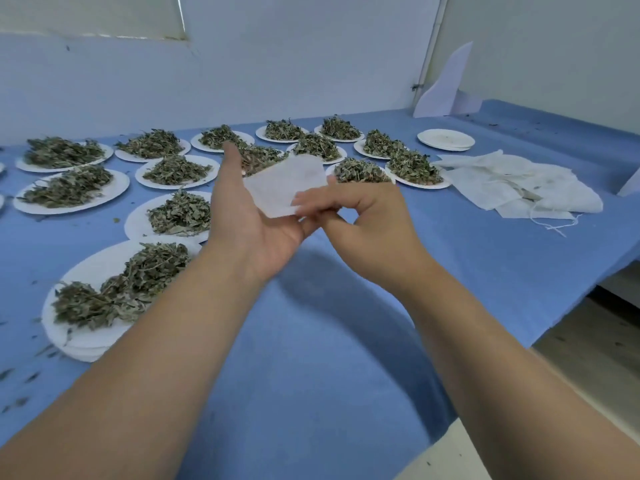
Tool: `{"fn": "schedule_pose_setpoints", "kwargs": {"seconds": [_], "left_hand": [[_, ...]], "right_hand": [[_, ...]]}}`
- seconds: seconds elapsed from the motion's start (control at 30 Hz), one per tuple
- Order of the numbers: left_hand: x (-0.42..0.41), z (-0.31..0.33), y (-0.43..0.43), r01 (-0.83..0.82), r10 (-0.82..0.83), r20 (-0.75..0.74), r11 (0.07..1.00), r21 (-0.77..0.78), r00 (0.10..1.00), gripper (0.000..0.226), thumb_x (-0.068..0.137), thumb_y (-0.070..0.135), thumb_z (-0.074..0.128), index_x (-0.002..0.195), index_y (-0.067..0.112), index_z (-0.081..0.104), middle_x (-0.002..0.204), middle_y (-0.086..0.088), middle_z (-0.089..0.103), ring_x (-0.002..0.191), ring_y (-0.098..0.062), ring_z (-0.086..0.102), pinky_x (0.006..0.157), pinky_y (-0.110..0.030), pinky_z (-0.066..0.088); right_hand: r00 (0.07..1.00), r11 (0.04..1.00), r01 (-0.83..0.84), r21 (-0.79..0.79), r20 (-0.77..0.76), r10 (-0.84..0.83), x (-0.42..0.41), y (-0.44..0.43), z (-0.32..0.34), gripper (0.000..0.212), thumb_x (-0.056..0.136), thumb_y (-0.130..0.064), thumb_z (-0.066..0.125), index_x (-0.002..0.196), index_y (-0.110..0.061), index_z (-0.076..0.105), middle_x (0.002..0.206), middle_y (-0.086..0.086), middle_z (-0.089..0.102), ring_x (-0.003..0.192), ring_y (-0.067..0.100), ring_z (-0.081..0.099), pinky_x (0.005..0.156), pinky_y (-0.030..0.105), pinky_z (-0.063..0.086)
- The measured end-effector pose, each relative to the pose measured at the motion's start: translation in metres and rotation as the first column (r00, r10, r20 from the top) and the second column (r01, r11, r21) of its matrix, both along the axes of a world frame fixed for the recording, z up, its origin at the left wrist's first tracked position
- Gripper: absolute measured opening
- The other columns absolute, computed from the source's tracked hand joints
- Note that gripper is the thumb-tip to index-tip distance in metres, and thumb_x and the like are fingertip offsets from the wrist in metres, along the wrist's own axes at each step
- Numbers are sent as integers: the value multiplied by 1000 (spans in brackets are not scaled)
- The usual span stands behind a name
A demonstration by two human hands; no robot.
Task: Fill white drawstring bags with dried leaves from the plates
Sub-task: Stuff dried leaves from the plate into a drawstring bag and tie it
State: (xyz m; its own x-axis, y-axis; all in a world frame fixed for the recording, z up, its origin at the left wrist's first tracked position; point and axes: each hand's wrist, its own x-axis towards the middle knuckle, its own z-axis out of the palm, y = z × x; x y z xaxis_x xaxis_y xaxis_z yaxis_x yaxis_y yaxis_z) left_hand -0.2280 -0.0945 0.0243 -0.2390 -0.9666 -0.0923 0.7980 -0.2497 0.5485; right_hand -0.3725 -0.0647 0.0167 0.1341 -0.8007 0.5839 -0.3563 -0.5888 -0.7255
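Drawstring bag (287,183), is it getting any leaves yet?

Not that I'm seeing. It's lying flat and thin, held up off the table between the two hands, about mid-scene. The left hand (252,223) is cradling it from underneath, palm up, thumb standing wide. The right hand (367,220) is pinching its near edge with the fingertips. I'm guessing it's working the mouth open.

So nothing is finished?

I'm not spotting one filled bag anywhere, so I'm judging that nearly all the work is waiting. Nearest, on the left, a stack of plates (86,341) is carrying a heap of dried leaves (138,278), with crumbs lying round it on the blue cloth (329,341).

And farther back?

More full plates (119,188), over a dozen, are sitting in rows across the middle and running toward the far wall, each one heaped with the same grey-green leaves. Out on the right a pile of empty bags (512,188) is lying limp, with strings trailing off its near side. Beyond that, far right, some bare plates (446,139) are sitting stacked, holding nothing but a few specks. Those may be emptied ones, though I'm only guessing.
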Motion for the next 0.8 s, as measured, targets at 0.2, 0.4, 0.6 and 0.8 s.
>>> {"fn": "schedule_pose_setpoints", "kwargs": {"seconds": [0.2, 0.4, 0.6, 0.8], "left_hand": [[79, 16, 24, -316, 342, 378, 940, -130, 861, 24, 100, 18, 52, 113, 6, 68, 111, -15, 74, 96, -34, 73, 83, -57, 58], [152, 24, 50, -408, 730, 679, 645, -646, 78, 37, 99, 28, 59, 70, 6, 50, 64, 2, 43, 57, -12, 38, 56, -26, 32], [222, 24, 83, -265, 743, 586, 524, -810, -323, 12, 91, 26, 67, 92, 24, 78, 95, 25, 71, 88, 3, 66, 80, -26, 55], [251, 3, 110, -322, 740, 573, 479, -817, -352, 26, 88, 40, 73, 68, 25, 67, 87, 22, 70, 83, 2, 63, 66, -15, 45]], "right_hand": [[977, 980, -188, 65, -87, 193, 46, 3, -4, 38, 85, 18, 51, 79, -8, 79, 96, -4, 79, 111, 1, 68, 103, 24, 50], [958, 960, -271, 66, -79, 276, 115, 4, 20, 32, 74, 0, 52, 79, -25, 71, 99, -11, 77, 107, 2, 68, 96, 25, 53], [962, 966, -259, -4, -91, 258, 183, 0, 35, 32, 87, -9, 62, 106, -34, 69, 98, -23, 66, 78, -15, 59, 68, 10, 44], [902, 914, -385, -130, -265, 342, 234, 7, 23, 22, 89, -16, 73, 110, -22, 73, 101, -26, 64, 88, -12, 58, 75, 1, 36]]}}
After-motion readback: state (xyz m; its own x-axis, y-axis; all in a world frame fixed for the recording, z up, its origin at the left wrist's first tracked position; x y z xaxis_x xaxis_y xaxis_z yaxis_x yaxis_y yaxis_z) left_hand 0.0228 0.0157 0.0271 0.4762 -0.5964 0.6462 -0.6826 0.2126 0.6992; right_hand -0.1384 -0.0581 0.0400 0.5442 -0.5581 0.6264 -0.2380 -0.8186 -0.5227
